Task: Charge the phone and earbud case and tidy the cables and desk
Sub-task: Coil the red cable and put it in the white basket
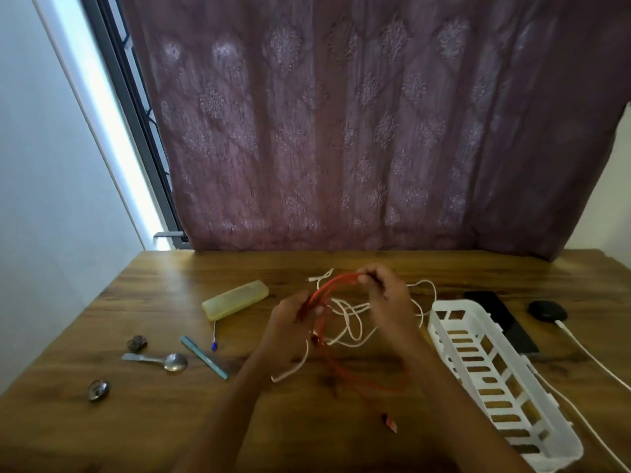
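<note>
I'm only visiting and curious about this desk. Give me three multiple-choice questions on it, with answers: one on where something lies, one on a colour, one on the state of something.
1. Where does the white basket lie?
A) on the right side of the desk
B) at the desk's left edge
C) on the floor

2. What colour is the cable that the left hand and the right hand grip?
A) blue
B) red
C) green

3. In what state is the white cable?
A) coiled and tied
B) packed in the basket
C) loose and looped on the desk

Answers:
1 A: the basket lies on the wood to the right of the right hand.
2 B: a red cable arches between the two hands.
3 C: its loops sprawl on the desk around the hands.
</note>
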A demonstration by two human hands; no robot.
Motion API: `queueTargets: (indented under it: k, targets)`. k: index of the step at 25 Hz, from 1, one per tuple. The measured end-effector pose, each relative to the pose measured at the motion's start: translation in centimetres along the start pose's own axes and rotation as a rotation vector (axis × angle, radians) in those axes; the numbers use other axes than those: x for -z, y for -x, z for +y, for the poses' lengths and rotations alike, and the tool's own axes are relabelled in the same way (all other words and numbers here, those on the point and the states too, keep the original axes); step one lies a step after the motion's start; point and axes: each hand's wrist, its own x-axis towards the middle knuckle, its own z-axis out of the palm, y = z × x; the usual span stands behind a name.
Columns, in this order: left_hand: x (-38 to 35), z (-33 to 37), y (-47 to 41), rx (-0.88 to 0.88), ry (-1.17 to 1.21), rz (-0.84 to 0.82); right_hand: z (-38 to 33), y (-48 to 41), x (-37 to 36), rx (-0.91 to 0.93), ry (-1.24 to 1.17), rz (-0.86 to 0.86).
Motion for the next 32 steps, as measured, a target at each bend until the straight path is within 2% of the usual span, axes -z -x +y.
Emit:
queueTargets:
  k: [2,7,9,11,14,18,20,27,32]
  targets:
    - [0.7,2.0,-1.2,-0.038,0.155,-0.021,-1.7,-2.4,1.3,0.023,-0.135,0.063]
    - [2.4,7.4,-3.9,-0.162,0.182,-0.095,-4.7,-6.6,2.8,0.077,-0.316,0.234]
    - [3.4,8.8,-4.6,-0.161,0.206,-0.128,-5.5,-7.7,3.4,0.093,-0.342,0.289]
    - [4.0,9.9,-5.0,-0.124,0.282,-0.186,-6.1,-8.7,4.0,0.132,-0.307,0.334]
    - [4.5,11.9,-5.2,-0.099,0.519,-0.242,-6.7,-9.9,4.4,0.213,-0.160,0.431]
    - [5.9,14.2,-6.1,-0.156,0.714,-0.252,-6.9,-10.4,2.9,0.193,-0.048,0.541]
    - [6.5,15.1,-6.5,-0.208,0.790,-0.259,-6.8,-10.2,1.9,0.186,0.082,0.521]
    - [8.0,17.0,-8.0,-0.303,0.986,-0.220,-6.8,-6.9,-1.8,0.115,0.386,0.261]
    - [8.3,17.7,-9.2,-0.337,0.903,-0.009,-6.3,-4.4,-2.4,0.111,0.340,0.138]
